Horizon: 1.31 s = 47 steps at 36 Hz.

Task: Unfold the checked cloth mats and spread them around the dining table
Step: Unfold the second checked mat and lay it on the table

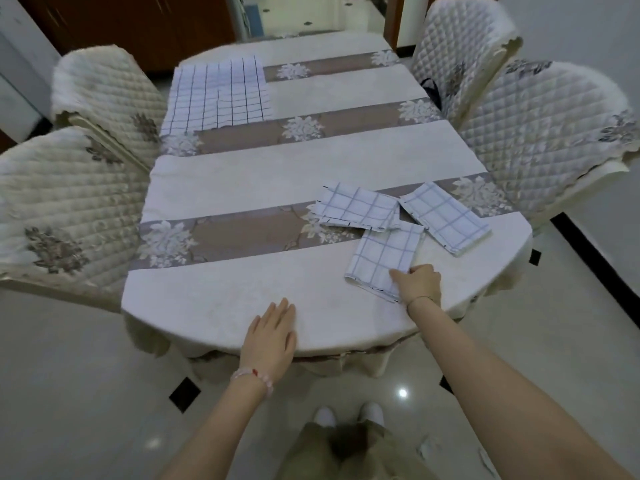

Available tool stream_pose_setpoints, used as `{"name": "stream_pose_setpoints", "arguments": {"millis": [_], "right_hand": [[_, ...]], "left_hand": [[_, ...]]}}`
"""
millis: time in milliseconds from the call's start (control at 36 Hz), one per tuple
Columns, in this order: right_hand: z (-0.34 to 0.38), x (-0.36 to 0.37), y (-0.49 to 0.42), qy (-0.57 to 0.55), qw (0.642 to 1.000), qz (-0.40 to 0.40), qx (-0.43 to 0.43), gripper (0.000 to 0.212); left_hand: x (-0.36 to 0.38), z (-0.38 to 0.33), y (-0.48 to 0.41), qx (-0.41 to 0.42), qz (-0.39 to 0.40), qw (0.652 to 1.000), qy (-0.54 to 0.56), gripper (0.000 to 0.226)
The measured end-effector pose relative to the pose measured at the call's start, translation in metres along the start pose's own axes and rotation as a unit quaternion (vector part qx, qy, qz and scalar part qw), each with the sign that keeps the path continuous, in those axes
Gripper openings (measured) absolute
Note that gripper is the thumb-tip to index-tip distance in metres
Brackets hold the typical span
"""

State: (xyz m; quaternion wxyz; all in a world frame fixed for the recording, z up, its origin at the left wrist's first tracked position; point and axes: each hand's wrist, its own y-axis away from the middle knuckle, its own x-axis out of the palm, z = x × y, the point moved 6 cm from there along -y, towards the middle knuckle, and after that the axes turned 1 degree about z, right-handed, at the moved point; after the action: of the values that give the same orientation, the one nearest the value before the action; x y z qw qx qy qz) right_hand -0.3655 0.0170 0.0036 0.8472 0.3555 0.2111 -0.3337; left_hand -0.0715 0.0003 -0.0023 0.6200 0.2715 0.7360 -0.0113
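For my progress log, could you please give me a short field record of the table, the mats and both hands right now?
table: dining table under a striped floral cloth
unfolded mat: spread flat at the far left end
nearest folded mat: near right corner, gripped at its near edge by the right hand
left folded mat: just beyond it
right folded mat: beside that one
left hand: open, flat on the near table edge
mats not yet unfolded: three

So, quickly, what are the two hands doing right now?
Left hand: open, flat on the tablecloth.
Right hand: gripping the nearest folded checked mat.
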Motion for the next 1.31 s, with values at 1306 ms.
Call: {"name": "stream_pose_setpoints", "arguments": {"millis": [1306], "right_hand": [[0.045, 0.002, 0.129, -0.226, 0.892, 0.350, -0.178, 0.024]], "left_hand": [[-0.088, -0.104, 0.015, -0.040, -0.051, 0.764, 0.642, 0.010]]}}
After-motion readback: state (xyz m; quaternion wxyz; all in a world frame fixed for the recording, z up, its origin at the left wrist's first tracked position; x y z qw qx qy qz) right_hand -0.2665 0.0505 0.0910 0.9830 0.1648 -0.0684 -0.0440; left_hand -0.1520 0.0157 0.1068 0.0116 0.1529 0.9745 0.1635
